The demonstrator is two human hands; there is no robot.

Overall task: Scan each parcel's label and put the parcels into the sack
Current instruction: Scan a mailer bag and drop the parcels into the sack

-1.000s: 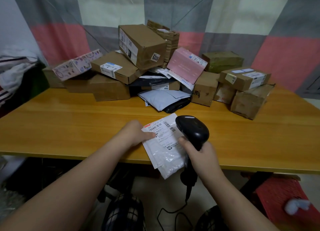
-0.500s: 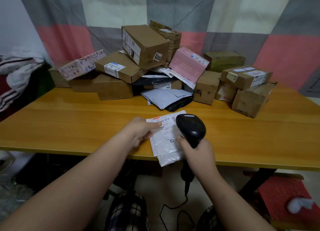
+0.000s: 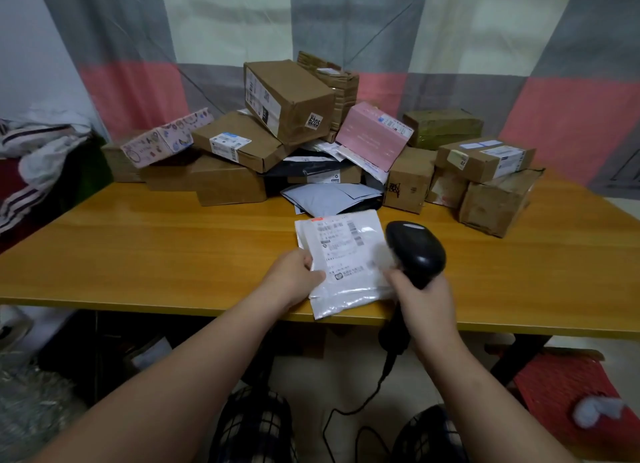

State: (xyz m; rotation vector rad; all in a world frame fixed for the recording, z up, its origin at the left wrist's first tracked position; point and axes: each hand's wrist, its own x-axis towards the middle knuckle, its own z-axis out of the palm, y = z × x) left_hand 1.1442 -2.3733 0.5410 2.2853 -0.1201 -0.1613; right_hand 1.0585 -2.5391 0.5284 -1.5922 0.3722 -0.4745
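Wooden desk (image 3: 138, 254) with a heap of parcels (image 3: 291, 98) at the back, too overlapped to count. One white mailer (image 3: 346, 254) is label-up at the near edge, left hand (image 3: 294, 279) fingers pinched on its left side. One black scanner (image 3: 415, 251) is just beside it, right hand (image 3: 426, 303) fingers wrapped round the handle.

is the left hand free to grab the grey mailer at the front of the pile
Probably not yet: the left hand grips the white parcel and would have to let go first. Past that, only bare table lies between it and the grey mailer.
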